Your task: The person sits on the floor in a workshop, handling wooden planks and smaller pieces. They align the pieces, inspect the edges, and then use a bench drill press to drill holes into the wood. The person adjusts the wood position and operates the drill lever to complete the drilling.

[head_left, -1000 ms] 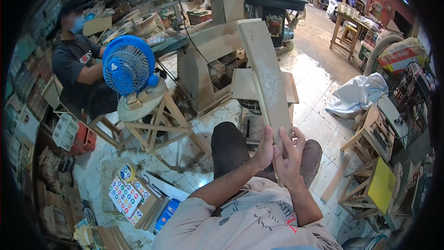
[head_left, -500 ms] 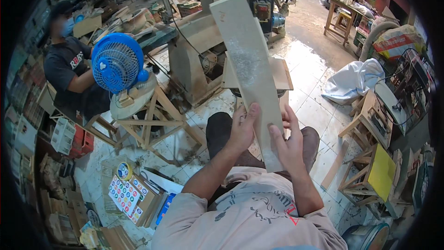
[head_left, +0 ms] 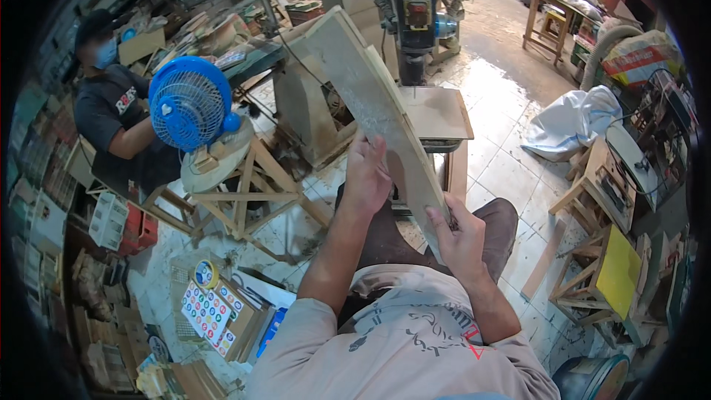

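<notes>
A long, pale wooden board (head_left: pixel 385 122) is tilted up in front of me, its far end leaning to the left. A whitish dusty patch marks its face, and a stepped pale edge runs along its right side; whether that is a second piece behind it I cannot tell. My left hand (head_left: pixel 369 174) grips the board's left edge around the middle. Lower down, my right hand (head_left: pixel 461 237) clasps the right edge, thumb on the face and fingers partly hidden behind. Just beyond the board is the square wooden table (head_left: pixel 438 112) of an upright dark machine (head_left: pixel 416 18).
On the left, a blue fan (head_left: pixel 190 104) stands on a round stool (head_left: pixel 215 159), with a masked person (head_left: pixel 111 104) behind it. To the right are a white sack (head_left: pixel 574 122) and a yellow-topped stool (head_left: pixel 615 274). A sticker sheet (head_left: pixel 211 315) lies low on the left.
The board has swung its far end leftward and turned to show more of its right edge. My left hand has moved up and left along it; my right hand is slightly lower.
</notes>
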`<state>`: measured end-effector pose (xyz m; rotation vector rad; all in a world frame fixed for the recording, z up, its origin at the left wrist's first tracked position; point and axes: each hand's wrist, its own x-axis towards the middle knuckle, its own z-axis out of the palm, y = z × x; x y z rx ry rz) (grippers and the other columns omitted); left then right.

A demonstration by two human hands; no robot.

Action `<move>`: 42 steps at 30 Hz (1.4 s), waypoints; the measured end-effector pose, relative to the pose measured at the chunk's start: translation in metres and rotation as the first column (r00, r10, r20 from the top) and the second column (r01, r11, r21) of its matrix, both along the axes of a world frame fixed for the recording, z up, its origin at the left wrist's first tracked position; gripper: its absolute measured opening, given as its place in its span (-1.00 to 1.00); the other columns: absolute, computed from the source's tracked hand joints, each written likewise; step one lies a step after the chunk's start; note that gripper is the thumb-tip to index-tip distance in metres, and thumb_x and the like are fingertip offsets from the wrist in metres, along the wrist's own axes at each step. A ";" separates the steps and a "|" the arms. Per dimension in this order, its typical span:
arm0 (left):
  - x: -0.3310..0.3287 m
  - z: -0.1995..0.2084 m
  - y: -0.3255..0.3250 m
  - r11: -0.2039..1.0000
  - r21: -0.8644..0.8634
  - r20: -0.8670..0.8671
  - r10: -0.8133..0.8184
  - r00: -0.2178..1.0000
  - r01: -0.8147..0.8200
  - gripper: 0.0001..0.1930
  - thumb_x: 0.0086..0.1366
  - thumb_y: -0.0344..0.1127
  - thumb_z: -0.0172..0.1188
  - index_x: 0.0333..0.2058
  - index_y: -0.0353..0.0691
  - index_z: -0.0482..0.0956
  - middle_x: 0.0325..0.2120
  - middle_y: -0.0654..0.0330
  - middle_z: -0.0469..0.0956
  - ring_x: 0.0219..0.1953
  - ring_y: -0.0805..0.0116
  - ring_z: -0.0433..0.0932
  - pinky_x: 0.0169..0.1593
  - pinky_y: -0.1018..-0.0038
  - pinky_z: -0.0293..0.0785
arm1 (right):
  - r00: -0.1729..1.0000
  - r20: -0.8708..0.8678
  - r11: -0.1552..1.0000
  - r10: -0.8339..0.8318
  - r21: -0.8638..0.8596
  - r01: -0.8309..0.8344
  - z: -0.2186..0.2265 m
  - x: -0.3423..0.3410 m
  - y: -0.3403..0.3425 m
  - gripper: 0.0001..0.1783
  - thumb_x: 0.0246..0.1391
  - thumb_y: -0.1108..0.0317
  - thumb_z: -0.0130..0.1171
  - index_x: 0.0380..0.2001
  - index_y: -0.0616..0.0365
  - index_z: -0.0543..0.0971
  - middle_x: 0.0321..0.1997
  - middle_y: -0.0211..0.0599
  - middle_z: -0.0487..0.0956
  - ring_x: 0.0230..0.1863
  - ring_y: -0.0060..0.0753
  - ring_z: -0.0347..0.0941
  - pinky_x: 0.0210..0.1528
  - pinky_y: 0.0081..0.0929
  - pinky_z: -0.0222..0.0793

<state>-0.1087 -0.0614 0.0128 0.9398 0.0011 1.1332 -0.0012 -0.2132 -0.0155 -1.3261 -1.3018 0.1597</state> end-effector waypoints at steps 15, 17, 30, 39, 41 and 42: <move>-0.012 -0.012 -0.015 0.990 0.118 -0.006 -0.082 0.997 0.082 -0.39 0.24 -0.20 0.26 0.18 -0.24 0.22 0.01 0.16 0.47 0.03 0.30 0.49 0.08 0.34 0.45 | 0.953 -0.050 0.945 0.298 0.158 -0.287 0.110 -0.010 0.029 -0.43 0.02 0.45 0.30 0.12 0.31 0.40 0.01 -0.14 0.56 0.01 -0.42 0.50 0.07 -0.46 0.39; -0.012 -0.022 -0.008 0.985 0.144 -0.032 -0.095 0.995 0.098 -0.35 0.22 -0.18 0.28 0.20 -0.25 0.21 0.03 0.16 0.45 0.06 0.29 0.47 0.10 0.34 0.43 | 0.925 -0.097 0.921 0.367 0.178 -0.347 0.117 -0.014 0.039 -0.50 0.06 0.45 0.27 0.08 0.35 0.41 -0.04 -0.12 0.58 -0.04 -0.46 0.52 0.02 -0.49 0.43; -0.011 -0.023 -0.018 0.993 0.093 -0.097 -0.057 0.994 0.066 -0.30 0.15 -0.15 0.35 0.17 -0.27 0.22 0.02 0.17 0.45 0.03 0.32 0.47 0.10 0.35 0.41 | 0.966 -0.136 0.949 0.221 0.256 -0.182 0.098 -0.017 0.053 -0.72 0.11 0.43 0.22 -0.12 0.35 0.53 -0.52 -0.24 0.62 -0.54 -0.70 0.50 -0.53 -0.67 0.37; -0.009 -0.022 -0.009 0.993 0.114 -0.195 0.049 0.980 -0.027 -0.35 0.17 -0.14 0.34 0.14 -0.26 0.25 -0.05 0.17 0.51 -0.09 0.34 0.54 -0.02 0.37 0.50 | 0.807 -0.361 0.884 0.467 0.161 -0.439 0.106 0.020 0.067 -0.50 0.09 0.34 0.26 0.05 0.37 0.42 -0.17 -0.10 0.60 -0.14 -0.57 0.51 -0.22 -0.63 0.43; -0.010 -0.018 -0.002 0.991 0.096 -0.068 0.097 0.993 -0.091 -0.39 0.20 -0.11 0.30 0.11 -0.27 0.28 -0.08 0.17 0.52 -0.11 0.33 0.55 -0.03 0.34 0.51 | 0.833 -0.257 0.871 0.490 0.099 -0.482 0.091 0.029 0.055 -0.40 0.06 0.29 0.30 0.11 0.36 0.37 -0.02 -0.02 0.56 0.02 -0.43 0.49 -0.08 -0.51 0.45; -0.015 -0.016 0.003 0.992 0.085 -0.019 0.090 0.996 -0.088 -0.45 0.25 -0.13 0.24 0.11 -0.26 0.30 -0.07 0.16 0.52 -0.10 0.30 0.56 -0.03 0.32 0.52 | 0.882 -0.143 0.884 0.448 -0.078 -0.461 0.080 0.035 0.043 -0.28 -0.02 0.22 0.36 0.15 0.35 0.35 0.15 0.01 0.46 0.19 -0.25 0.39 0.08 -0.37 0.39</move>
